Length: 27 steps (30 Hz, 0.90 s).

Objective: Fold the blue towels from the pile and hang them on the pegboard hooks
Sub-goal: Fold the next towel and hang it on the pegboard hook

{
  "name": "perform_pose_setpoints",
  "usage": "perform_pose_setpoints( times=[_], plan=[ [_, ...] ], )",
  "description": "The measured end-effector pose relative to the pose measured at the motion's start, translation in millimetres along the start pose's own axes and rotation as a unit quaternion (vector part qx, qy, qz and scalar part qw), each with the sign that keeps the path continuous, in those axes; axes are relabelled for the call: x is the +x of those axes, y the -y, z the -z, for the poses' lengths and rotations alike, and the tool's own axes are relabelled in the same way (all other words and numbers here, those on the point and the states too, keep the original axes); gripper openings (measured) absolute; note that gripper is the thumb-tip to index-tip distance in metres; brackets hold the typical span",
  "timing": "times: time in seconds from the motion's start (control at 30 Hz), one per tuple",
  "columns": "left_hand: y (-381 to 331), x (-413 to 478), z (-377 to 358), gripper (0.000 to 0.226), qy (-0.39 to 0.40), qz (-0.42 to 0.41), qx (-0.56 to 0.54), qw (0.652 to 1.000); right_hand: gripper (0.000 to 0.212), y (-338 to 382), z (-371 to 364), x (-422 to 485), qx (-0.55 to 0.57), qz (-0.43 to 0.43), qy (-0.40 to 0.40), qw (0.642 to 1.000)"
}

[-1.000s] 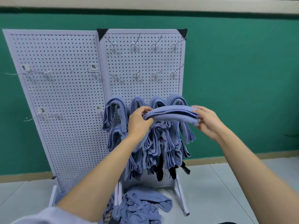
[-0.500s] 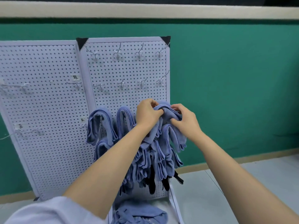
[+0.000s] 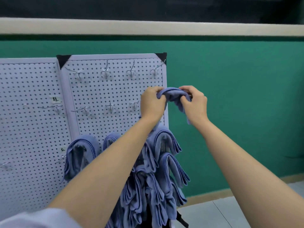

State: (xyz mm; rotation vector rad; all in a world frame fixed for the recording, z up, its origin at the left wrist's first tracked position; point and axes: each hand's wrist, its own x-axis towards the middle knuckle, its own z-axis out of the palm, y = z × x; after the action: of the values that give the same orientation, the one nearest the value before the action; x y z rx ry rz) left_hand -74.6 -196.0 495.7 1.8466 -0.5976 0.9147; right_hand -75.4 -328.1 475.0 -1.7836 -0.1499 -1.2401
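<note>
- Folded blue towel (image 3: 172, 93): held at the right edge of the right pegboard panel (image 3: 105, 89), level with the middle row of hooks (image 3: 109, 106).
- Long axis runs left to right, bowed into an arch, crown up. One end trails down behind the right wrist.
- Left hand (image 3: 152, 102): fingers curled round the towel's left end.
- Right hand (image 3: 194, 104): fingers pinch its right end.
- Hung towels (image 3: 166, 145) drape just below.

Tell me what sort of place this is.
Likely a workroom or training setup, not a home: a white pegboard with wire hooks and handwritten labels, folded blue towels hung on it, a plain green wall behind.
</note>
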Motion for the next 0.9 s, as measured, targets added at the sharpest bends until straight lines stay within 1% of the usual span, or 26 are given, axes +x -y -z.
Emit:
perform_pose_setpoints(
  times=[0.17, 0.3, 0.37, 0.47, 0.6, 0.67, 0.73, 0.9],
  plan=[
    [6, 50, -17, 0.025, -0.034, -0.011, -0.008, 0.999, 0.035, -3, -18, 46, -0.001, 0.021, -0.023, 0.999],
    [23, 76, -30, 0.028, -0.048, -0.023, 0.018, 0.998, 0.033, -11, -35, 65, -0.006, 0.007, -0.008, 1.000],
    [36, 81, -38, 0.026, -0.049, -0.010, 0.029, 0.998, 0.034, -19, -44, 67, -0.005, -0.009, 0.007, 1.000],
    [61, 77, -49, 0.027, -0.040, 0.010, 0.033, 0.999, 0.035, -37, -56, 61, -0.027, -0.023, 0.039, 0.999],
    [85, 57, -57, 0.024, -0.035, 0.009, 0.020, 0.999, 0.034, -57, -61, 42, -0.038, -0.039, 0.073, 0.996],
    [89, 46, -59, 0.026, -0.044, 0.012, -0.001, 0.999, 0.033, -63, -64, 33, -0.030, -0.042, 0.078, 0.996],
    [92, 38, -61, 0.030, -0.046, 0.018, 0.001, 0.999, 0.033, -68, -66, 26, -0.033, -0.042, 0.087, 0.995],
    [89, 25, -58, 0.036, -0.034, 0.041, -0.010, 0.999, 0.040, -62, -62, 19, -0.059, -0.056, 0.120, 0.989]
  ],
)
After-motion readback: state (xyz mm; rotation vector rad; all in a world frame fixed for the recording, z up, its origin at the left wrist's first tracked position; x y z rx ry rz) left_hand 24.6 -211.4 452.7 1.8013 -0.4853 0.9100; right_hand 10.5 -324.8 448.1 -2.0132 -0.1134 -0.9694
